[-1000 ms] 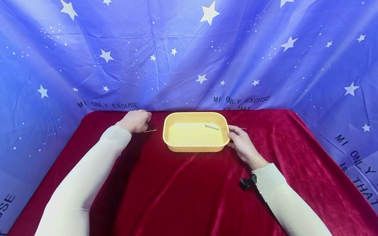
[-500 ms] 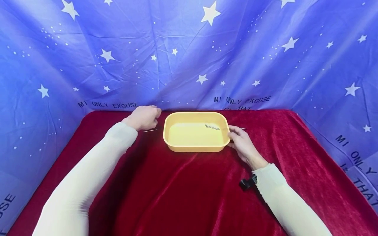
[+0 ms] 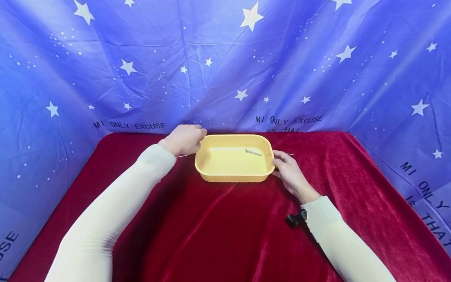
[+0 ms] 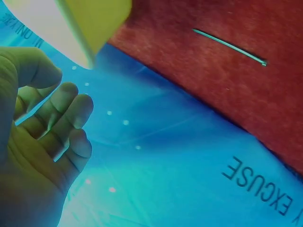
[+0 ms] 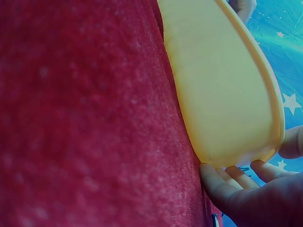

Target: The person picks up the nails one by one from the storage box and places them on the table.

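Head view: yellow bin [image 3: 234,178] mid-frame, nails [image 3: 253,152] inside toward its right — right hand [image 3: 290,172] grips that end, likely steadying it; left hand [image 3: 184,139] by upper-left corner, grasp can't be told.

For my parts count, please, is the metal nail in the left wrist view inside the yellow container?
No, the metal nail lies on the red cloth.

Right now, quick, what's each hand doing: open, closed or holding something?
Left hand: fingers partly curled; whether it pinches something small cannot be told.
Right hand: holding the yellow basin by its right end.
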Demonstrator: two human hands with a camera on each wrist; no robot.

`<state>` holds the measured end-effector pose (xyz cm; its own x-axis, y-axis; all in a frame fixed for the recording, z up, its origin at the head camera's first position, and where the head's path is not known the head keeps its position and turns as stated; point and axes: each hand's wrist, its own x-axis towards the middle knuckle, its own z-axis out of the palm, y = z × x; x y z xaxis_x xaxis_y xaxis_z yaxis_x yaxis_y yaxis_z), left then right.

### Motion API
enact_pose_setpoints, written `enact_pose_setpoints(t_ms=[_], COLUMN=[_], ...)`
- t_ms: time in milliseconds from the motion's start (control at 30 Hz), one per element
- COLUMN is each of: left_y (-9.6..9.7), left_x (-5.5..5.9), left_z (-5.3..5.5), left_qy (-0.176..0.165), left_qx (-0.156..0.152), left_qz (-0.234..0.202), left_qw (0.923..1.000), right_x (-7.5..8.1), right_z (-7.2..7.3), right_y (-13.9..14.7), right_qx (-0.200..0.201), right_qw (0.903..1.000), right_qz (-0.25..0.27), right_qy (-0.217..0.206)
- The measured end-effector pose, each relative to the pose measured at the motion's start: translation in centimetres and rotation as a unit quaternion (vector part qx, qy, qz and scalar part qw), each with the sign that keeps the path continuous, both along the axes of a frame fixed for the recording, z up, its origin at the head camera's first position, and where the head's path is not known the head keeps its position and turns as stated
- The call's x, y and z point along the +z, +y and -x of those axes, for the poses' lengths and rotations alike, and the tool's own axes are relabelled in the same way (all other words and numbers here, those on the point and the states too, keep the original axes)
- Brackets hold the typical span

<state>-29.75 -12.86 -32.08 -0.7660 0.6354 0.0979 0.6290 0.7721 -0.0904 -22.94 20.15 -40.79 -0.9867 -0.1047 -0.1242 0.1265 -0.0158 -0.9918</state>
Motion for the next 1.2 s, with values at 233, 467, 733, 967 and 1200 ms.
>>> enact_pose_setpoints(t_ms=[233, 467, 733, 967, 1200], left_y=[1.8, 3.6, 5.7, 7.3, 8.8], left_x=[0.3, 0.8, 1.7, 2.2, 1.9], left_z=[0.0, -0.1, 0.0, 0.4, 0.7], left_qy=[-0.003, -0.004, -0.004, -0.006, -0.017], left_qx=[-0.011, -0.016, -0.030, -0.038, -0.043], left_qz=[0.004, 0.028, 0.041, 0.047, 0.054], left_qw=[0.9999, 0.9995, 0.9987, 0.9982, 0.9974], right_x=[0.0, 0.0, 0.0, 0.0, 0.1], right_z=[0.0, 0.0, 0.0, -0.1, 0.0], right_y=[0.0, 0.0, -0.1, -0.1, -0.1], right_qx=[0.000, -0.001, -0.003, -0.003, -0.006], right_qw=[1.0000, 1.0000, 1.0000, 1.0000, 1.0000], right_qz=[-0.002, -0.001, -0.006, -0.002, -0.002], right_qy=[-0.003, -0.003, -0.004, -0.002, -0.006])
